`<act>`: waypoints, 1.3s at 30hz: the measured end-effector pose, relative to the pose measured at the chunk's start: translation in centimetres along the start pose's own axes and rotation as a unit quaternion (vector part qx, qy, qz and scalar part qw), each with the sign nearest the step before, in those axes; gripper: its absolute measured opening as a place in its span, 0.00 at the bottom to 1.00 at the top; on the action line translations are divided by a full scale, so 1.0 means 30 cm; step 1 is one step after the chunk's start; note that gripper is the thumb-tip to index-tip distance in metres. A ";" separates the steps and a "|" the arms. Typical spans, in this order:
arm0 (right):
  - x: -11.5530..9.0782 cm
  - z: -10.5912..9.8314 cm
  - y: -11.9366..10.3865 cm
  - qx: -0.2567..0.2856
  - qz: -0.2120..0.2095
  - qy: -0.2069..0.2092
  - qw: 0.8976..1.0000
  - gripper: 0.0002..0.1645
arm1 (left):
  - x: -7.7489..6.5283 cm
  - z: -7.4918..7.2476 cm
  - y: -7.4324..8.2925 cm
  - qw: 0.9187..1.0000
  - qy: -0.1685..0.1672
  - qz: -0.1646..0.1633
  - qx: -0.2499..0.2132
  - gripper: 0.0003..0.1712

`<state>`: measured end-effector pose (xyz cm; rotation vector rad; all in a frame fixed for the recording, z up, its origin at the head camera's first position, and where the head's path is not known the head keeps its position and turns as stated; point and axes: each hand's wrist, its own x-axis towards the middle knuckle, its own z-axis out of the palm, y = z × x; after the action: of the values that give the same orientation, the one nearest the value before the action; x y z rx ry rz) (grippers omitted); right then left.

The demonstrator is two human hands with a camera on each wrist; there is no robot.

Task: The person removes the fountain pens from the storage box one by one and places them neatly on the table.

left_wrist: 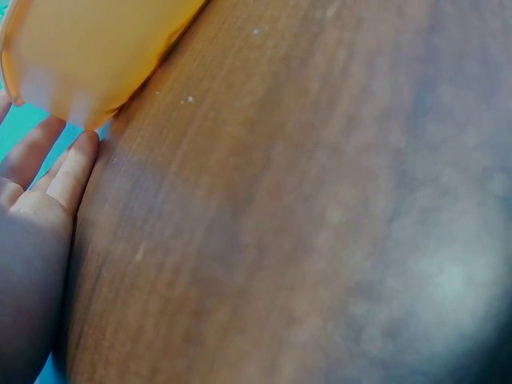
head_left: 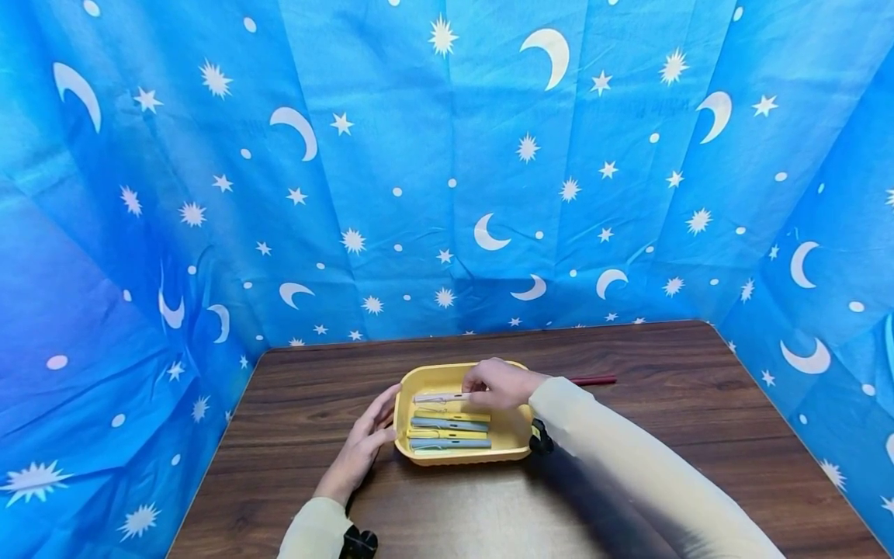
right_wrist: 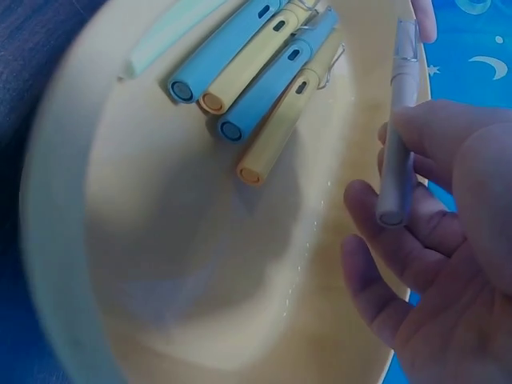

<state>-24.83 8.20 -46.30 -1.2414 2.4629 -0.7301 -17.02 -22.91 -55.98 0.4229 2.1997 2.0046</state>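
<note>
Right hand (head_left: 504,383) pinches the pale pen (head_left: 438,398); left hand (head_left: 363,444), fingers extended, touches the yellow tray (head_left: 461,460); a slack pinch could drop the pen

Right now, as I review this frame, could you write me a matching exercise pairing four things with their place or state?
1. left hand
2. right hand
3. blue pens
4. dark red stick

A. lying inside the tray, beside yellow pens
B. lying on the table, outside the tray
C. touching the outside of the tray
D. pinching a pale pen

Pairs: 1-C, 2-D, 3-A, 4-B
</note>
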 end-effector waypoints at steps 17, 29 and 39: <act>-0.107 -0.036 0.024 0.033 -0.010 0.113 0.993 0.10 | -0.003 0.004 0.005 1.000 0.000 -0.001 0.002 0.46; -0.204 -0.069 0.052 0.057 0.032 0.159 0.985 0.10 | 0.005 -0.002 -0.001 0.999 -0.018 0.036 -0.015 0.46; -0.327 -0.127 0.102 0.061 0.050 0.180 0.980 0.09 | 0.000 -0.004 -0.006 0.999 -0.017 0.036 -0.011 0.46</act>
<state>-22.85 18.85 -44.58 -1.0054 2.6879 -1.1455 -17.09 -23.03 -56.15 0.5374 2.1699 2.0401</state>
